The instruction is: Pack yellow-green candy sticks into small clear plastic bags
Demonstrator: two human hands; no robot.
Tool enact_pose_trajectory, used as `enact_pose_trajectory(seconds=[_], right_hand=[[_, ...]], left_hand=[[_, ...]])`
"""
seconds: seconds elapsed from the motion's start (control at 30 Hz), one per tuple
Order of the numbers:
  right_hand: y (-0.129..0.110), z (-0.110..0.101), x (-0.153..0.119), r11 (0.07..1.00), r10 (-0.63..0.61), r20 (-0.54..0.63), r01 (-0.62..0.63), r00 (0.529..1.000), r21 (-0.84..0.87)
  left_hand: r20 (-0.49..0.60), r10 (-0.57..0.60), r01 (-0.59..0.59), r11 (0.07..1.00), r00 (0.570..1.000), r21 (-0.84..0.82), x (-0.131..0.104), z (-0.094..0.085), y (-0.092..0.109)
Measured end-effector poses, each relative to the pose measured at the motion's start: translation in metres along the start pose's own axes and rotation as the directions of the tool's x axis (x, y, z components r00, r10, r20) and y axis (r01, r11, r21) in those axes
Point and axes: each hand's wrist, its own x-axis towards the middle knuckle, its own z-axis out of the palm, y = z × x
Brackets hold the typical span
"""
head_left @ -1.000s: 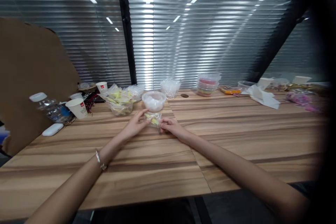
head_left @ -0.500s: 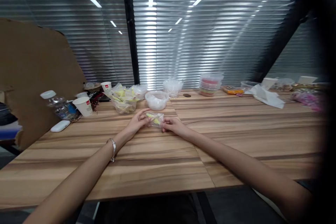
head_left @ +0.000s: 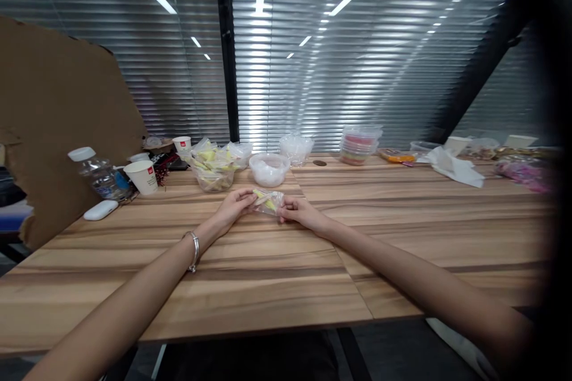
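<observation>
A small clear plastic bag with yellow and pale pieces inside is stretched between my two hands, just above or on the wooden table. My left hand pinches its left edge, and a silver bangle circles that wrist. On the other side, the fingers of my right hand are closed on the bag's right edge. Right behind the bag stands a round clear bowl with whitish, see-through contents. To its left, a clear tub is heaped with similar bags of yellow pieces.
At the left are a paper cup, a plastic bottle, a white case and a cardboard panel. Along the back stand a clear bowl and stacked tubs. Crumpled tissue lies at right.
My left fingers have closed further onto the bag's left edge. The bag sits slightly more to the right in view, and the camera has shifted a little.
</observation>
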Motion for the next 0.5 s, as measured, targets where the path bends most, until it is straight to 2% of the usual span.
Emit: enact_pose_trajectory(seconds=[0.13, 0.27, 0.5], right_hand=[[0.0017, 0.0006, 0.0009, 0.997, -0.024, 0.033, 0.026, 0.999, -0.068], [0.0005, -0.0009, 0.0005, 0.988, -0.052, 0.073, 0.063, 0.996, -0.144], [0.0026, -0.0015, 0.0017, 0.983, -0.02, 0.095, 0.037, 0.995, -0.178]], left_hand=[[-0.042, -0.041, 0.041, 0.999, 0.998, -0.005, 0.0008, -0.002, -0.0007], [-0.096, -0.034, 0.038, 0.998, 0.995, 0.042, 0.0014, -0.0035, -0.0022], [-0.079, 0.027, -0.014, 0.988, 0.996, 0.156, 0.0031, -0.0052, -0.0053]])
